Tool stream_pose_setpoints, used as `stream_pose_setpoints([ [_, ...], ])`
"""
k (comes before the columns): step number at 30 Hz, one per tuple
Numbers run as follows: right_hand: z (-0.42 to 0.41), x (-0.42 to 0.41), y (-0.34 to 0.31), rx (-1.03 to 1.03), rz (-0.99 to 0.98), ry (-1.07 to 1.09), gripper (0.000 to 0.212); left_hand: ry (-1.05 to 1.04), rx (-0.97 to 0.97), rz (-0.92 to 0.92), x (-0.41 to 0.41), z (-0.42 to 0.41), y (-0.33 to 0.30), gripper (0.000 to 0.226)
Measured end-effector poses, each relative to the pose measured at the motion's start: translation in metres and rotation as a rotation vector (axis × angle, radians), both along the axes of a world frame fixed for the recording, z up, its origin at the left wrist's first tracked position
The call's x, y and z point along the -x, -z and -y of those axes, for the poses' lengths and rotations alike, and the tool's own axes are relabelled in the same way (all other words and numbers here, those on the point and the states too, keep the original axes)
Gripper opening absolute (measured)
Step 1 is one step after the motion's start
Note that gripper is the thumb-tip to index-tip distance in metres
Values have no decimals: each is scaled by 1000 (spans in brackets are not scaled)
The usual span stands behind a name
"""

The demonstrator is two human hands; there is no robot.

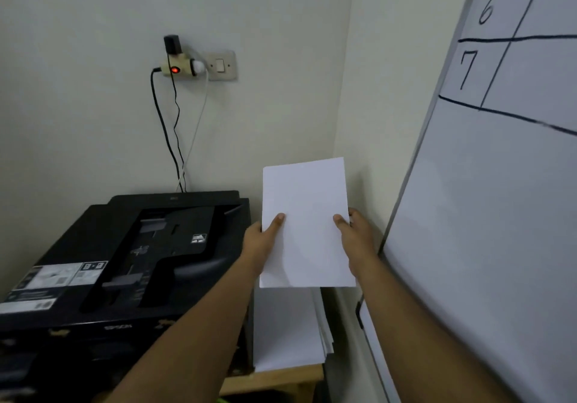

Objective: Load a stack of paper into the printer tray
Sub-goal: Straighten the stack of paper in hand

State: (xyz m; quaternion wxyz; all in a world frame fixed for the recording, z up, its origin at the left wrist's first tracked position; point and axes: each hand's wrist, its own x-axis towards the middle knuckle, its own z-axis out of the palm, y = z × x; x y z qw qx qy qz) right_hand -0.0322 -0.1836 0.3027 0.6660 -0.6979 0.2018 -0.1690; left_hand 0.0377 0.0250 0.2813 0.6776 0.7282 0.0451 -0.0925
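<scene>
I hold a white stack of paper point(306, 221) in the air with both hands, to the right of the black printer point(125, 265). My left hand point(260, 240) grips its left edge with the thumb on top. My right hand point(354, 237) grips its right edge the same way. The printer stands at lower left on a wooden surface, and its top is open, showing black inner parts and a white label.
A larger pile of white paper point(287, 334) lies below my hands on the wooden table point(274, 380). A whiteboard point(487, 184) with hand-drawn lines and numbers leans close on the right. A wall socket point(187, 65) with plugs and cables hangs behind the printer.
</scene>
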Motion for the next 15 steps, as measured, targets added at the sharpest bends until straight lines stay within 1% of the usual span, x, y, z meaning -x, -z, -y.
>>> stream_pose_setpoints([
  [2,-14,-1,-12,-24,43,-30,20,26,20,28,-4,-20,-17,66],
  [3,-22,-2,-17,-30,64,-44,21,47,31,43,-6,-32,-25,66],
  [6,-56,-10,-30,-47,116,-88,19,119,55,74,-10,-76,-47,59],
  [9,-103,-25,-38,-48,154,-131,13,97,58,123,-17,-128,-64,59],
  [13,-178,-44,-41,-20,171,-196,17,39,58,171,-26,-199,-79,54],
  [15,-215,-53,-43,-8,181,-215,18,23,48,184,-31,-233,-81,55],
])
